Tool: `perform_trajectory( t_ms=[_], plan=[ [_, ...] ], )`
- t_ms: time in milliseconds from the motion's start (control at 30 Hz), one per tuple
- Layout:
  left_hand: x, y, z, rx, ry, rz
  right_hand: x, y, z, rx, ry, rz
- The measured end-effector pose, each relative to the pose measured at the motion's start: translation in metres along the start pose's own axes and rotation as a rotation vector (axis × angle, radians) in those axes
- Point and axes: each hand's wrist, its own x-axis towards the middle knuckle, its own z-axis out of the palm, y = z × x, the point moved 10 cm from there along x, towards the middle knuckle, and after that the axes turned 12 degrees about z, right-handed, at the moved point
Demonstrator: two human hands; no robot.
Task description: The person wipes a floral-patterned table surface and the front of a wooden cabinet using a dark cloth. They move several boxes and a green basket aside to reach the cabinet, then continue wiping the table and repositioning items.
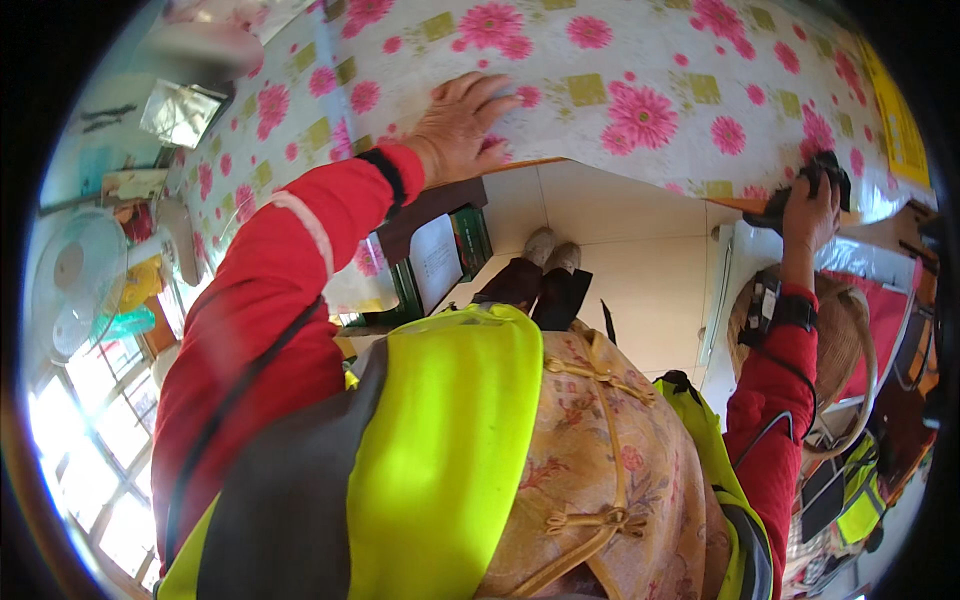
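Note:
My left hand (462, 122) lies on the flowered tablecloth (560, 55) near the table's front edge, fingers stretched out and spread, holding nothing. The cloth is white with pink blossoms and olive squares. Over at the right end of the same edge, my right hand (812, 212) is closed on a small black object (830, 172), dark and irregular in outline. What kind of thing it is, I cannot make out; my fingers cover part of it.
A yellow strip (893, 115) runs along the table's right side. Below on the right is a woven basket (848, 335) with a curved handle. A fan (75, 270) stands at the left. Green-edged boxes (470, 240) sit under the table.

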Motion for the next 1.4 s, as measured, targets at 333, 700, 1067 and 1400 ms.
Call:
perform_trajectory(
  t_ms=[333, 700, 1067, 1400],
  plan=[
    [-0.002, -0.004, -0.001, -0.050, 0.047, -0.031, -0.051, -0.058, -0.012, -0.067, -0.081, 0.181],
    [0.039, -0.126, -0.058, -1.610, 0.647, -0.662, -0.053, -0.066, -0.021, -0.191, -0.107, 0.196],
    [0.023, -0.112, -0.017, -1.761, 1.115, -0.889, -0.055, -0.083, -0.042, -0.112, -0.105, 0.169],
    [0.032, -0.045, 0.066, -1.072, 0.888, -0.882, -0.051, -0.082, -0.036, 0.034, -0.363, 0.176]
  ],
)
